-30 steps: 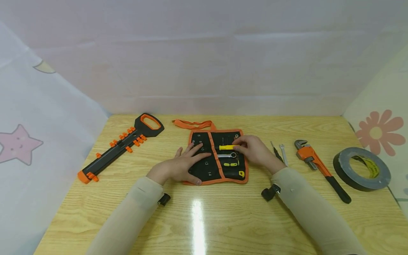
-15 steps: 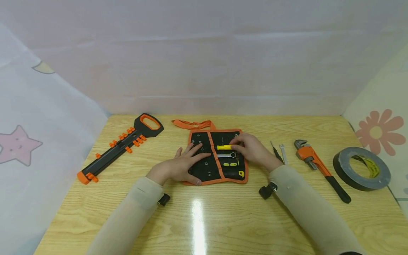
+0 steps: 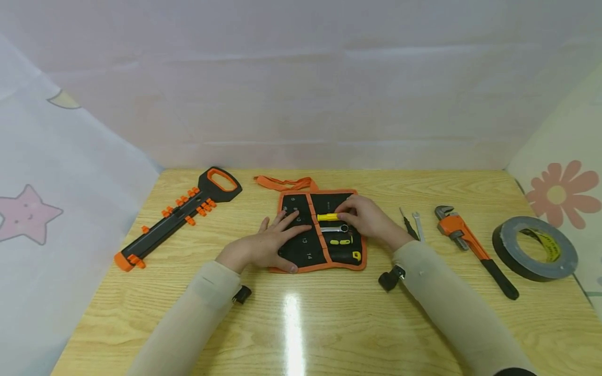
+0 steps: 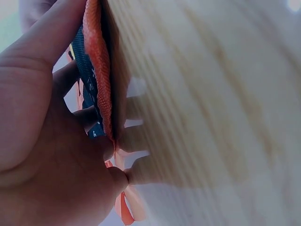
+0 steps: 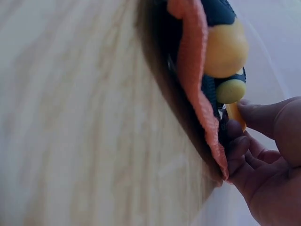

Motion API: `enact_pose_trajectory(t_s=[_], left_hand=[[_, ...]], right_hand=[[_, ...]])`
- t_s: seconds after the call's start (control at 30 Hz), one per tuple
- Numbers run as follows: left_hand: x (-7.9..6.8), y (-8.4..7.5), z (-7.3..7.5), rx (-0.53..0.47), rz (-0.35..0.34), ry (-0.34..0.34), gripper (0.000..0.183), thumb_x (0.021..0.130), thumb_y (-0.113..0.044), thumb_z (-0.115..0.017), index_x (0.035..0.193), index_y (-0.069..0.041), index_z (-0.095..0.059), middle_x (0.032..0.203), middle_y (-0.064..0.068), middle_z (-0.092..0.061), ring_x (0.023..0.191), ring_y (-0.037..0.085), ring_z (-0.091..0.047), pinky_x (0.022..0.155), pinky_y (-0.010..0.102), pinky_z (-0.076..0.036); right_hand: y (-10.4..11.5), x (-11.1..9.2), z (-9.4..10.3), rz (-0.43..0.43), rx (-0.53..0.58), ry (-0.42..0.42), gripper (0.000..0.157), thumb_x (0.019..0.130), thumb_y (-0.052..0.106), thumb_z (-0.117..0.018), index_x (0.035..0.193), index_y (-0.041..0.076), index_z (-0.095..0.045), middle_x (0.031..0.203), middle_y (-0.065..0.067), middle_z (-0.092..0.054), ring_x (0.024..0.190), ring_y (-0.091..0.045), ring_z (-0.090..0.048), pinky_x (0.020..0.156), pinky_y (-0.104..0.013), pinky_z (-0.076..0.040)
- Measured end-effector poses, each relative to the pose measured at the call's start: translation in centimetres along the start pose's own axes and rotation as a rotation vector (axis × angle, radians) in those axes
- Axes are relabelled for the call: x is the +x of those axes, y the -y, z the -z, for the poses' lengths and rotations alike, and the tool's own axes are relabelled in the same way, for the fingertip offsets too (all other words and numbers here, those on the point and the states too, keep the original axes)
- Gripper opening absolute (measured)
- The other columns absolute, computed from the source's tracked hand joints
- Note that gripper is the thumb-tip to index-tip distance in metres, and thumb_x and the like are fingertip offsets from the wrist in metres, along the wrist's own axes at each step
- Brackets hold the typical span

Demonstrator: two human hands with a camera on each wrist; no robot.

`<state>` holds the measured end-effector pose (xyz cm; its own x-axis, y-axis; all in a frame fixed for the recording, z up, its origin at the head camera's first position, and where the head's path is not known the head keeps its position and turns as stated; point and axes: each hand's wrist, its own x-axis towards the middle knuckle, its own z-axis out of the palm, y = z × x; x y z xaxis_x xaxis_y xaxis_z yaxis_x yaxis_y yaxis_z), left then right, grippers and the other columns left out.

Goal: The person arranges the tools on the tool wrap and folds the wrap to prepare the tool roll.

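Observation:
A black tool pouch [image 3: 336, 263] with orange trim lies unfolded on the table, its left half marked with numbers. My left hand [image 3: 263, 246] rests spread over that half, and in the left wrist view its thumb lies over the pouch's orange edge [image 4: 98, 56]. Between thumb and fingers, my right hand [image 3: 371, 216] pinches the right end of a yellow tool handle [image 3: 326, 217], which lies across the right half up to the middle orange band. Below it sit a combination wrench [image 3: 331, 228], a tool with yellow-green parts [image 3: 339, 242] and a black-and-yellow handle [image 3: 345, 257].
Right of the pouch lie a small dark pointed tool [image 3: 410, 225], a small wrench [image 3: 418, 227], an orange pipe wrench [image 3: 470, 245] and a roll of tape [image 3: 510, 258]. A black rack [image 3: 164, 230] with orange clips is at left. An orange strap [image 3: 284, 184] trails behind the pouch.
My right hand has shifted left with the yellow tool handle, bringing its far end to the pouch's middle band. The left hand has stayed in place.

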<state>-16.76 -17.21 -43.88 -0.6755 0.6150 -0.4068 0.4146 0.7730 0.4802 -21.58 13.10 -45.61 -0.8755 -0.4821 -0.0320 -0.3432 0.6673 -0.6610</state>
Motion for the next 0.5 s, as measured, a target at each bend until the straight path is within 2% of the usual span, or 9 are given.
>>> enact_pose_trajectory(t_s=[0.2,0.5], left_hand=[[0.06,-0.11,0.07,0.002,0.004,0.005,0.105,0.094,-0.049,-0.083,0.175,-0.037,-0.018,0.184,0.005,0.013,0.169,0.039,0.016,0.132,0.070,0.008],[-0.01,-0.05,0.10,0.004,-0.004,-0.001,0.104,0.094,-0.049,-0.083,0.175,-0.035,-0.019,0.183,0.006,0.014,0.169,0.040,0.015,0.132,0.072,0.006]], right_hand=[[-0.24,0.11,-0.07,0.015,0.004,0.004,0.021,0.108,0.014,-0.068,0.121,0.004,-0.080,0.107,-0.012,-0.071,0.081,-0.018,-0.058,0.075,-0.033,-0.051],[-0.07,0.12,-0.11,-0.044,-0.022,0.025,0.022,0.108,0.017,-0.068,0.121,0.005,-0.081,0.107,-0.011,-0.072,0.084,-0.019,-0.058,0.076,-0.033,-0.050]])
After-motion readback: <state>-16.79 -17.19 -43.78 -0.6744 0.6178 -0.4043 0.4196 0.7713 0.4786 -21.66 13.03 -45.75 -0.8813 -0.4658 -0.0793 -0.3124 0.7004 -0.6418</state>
